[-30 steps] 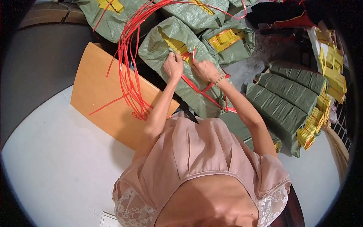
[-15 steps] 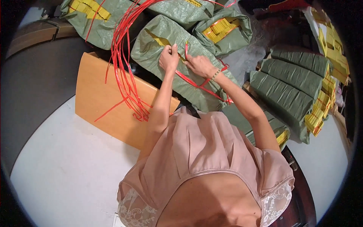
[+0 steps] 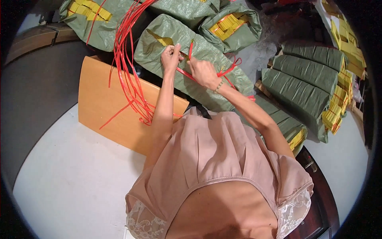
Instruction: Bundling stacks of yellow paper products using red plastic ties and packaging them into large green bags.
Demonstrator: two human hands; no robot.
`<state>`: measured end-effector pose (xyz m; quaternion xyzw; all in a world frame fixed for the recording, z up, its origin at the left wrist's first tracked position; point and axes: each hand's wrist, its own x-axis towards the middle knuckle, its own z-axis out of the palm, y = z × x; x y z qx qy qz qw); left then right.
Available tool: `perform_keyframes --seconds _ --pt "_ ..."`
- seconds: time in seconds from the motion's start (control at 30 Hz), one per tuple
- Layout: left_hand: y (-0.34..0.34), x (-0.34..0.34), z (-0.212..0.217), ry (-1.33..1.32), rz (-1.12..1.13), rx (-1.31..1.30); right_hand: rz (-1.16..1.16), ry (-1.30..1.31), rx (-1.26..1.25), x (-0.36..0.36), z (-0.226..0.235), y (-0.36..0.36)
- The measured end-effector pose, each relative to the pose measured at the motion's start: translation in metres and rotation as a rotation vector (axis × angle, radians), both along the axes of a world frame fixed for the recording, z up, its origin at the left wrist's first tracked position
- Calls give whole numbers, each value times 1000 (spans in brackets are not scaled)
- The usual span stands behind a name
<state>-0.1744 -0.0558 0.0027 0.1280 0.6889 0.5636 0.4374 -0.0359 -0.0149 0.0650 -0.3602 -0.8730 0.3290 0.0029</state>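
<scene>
Both hands work on a long green woven bundle (image 3: 191, 59) that lies slantwise in front of the person, its far end showing yellow sheets. The left hand (image 3: 171, 57) rests on the bundle's upper face with its fingers pinched shut on a red plastic strap (image 3: 190, 51), a short end of which stands up just beside the thumb. The right hand (image 3: 203, 73), a beaded bracelet at its wrist, lies close to the left, fingers clenched on the same strap where it runs tight across the green wrapping toward a red knot (image 3: 230, 68) further along the bundle. A loose sheaf of red straps (image 3: 127, 75) hangs down to the left, its ends falling over an orange-brown board (image 3: 103, 107) whose near corner lies on the pale floor (image 3: 71, 179). More green bundles (image 3: 306, 83) with yellow edges are stacked at the right, well apart from the hands, and others lie beyond the one in hand.
</scene>
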Motion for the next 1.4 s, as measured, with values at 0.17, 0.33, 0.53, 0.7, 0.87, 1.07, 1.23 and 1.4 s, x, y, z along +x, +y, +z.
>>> perform_keyframes --seconds 0.17,0.33,0.53,0.7,0.87,1.07,1.23,1.4 --pt "0 3 4 -58 37 22 -50 17 -9 -3 -5 -22" --pt "1 3 4 -30 60 27 -101 -29 -28 -1 -4 -37" --pt "-8 9 10 124 -34 29 -14 27 59 20 -24 -94" --pt "-40 53 43 81 -324 -205 110 34 -13 52 11 -118" --pt "-72 66 55 -276 -130 -53 176 20 -303 73 21 -111" --pt "-71 92 51 68 -85 -14 -362 433 -924 60 -12 -74" --pt "-71 94 35 208 -133 -92 -554 531 -1265 -9 -23 13" --pt "-67 69 57 681 -343 -128 -905 505 -1366 -17 -44 24"
